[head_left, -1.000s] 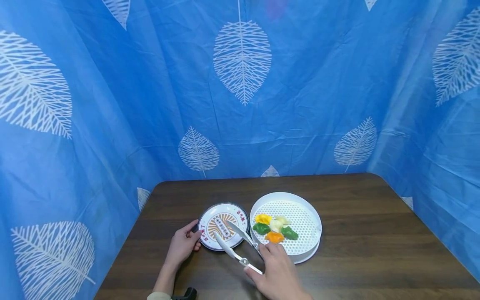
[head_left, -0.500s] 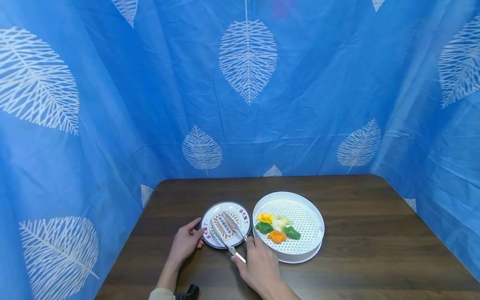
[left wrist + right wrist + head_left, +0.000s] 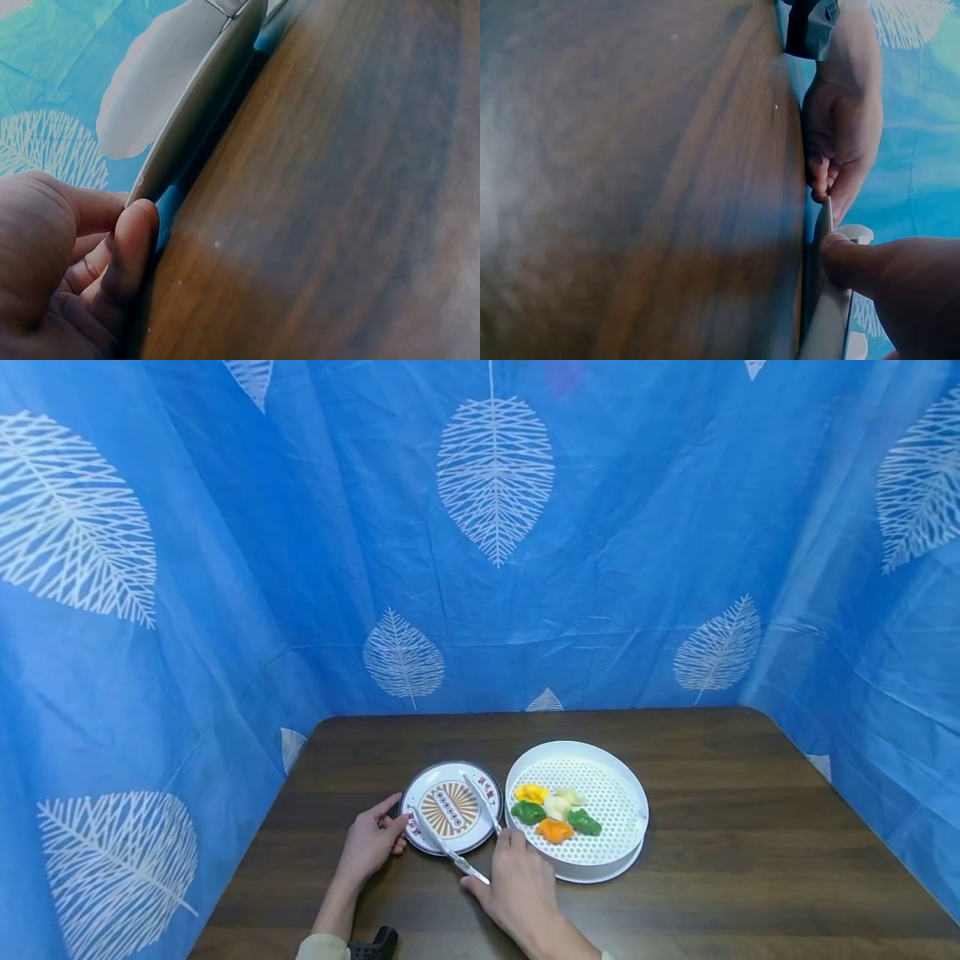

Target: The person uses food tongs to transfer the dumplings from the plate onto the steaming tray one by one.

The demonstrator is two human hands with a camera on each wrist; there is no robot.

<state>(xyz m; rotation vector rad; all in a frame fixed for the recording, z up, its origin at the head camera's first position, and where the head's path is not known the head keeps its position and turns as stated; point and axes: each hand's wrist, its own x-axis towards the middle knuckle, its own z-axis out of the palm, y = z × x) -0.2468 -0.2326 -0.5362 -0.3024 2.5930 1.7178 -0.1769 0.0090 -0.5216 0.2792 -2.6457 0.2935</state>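
My left hand pinches the near-left rim of a round white plate with a sunburst print and red lettering. In the left wrist view, thumb and fingertips meet at the plate's edge. My right hand grips a pair of metal tongs, whose arms stand wide apart over the plate with nothing between the tips. Right of the plate sits a white perforated steamer basket. Inside it lie several dumpling-shaped pieces, among them yellow, orange, green and white ones.
The dark wooden table extends to both sides and behind the plate and basket. Blue curtains with white leaf patterns surround it at the back and sides. The basket stands close beside the plate, near the right hand.
The right hand has shifted left, bringing the tongs further over the plate. The tongs' arms have spread wider over the last half second. The left hand stays at the rim.
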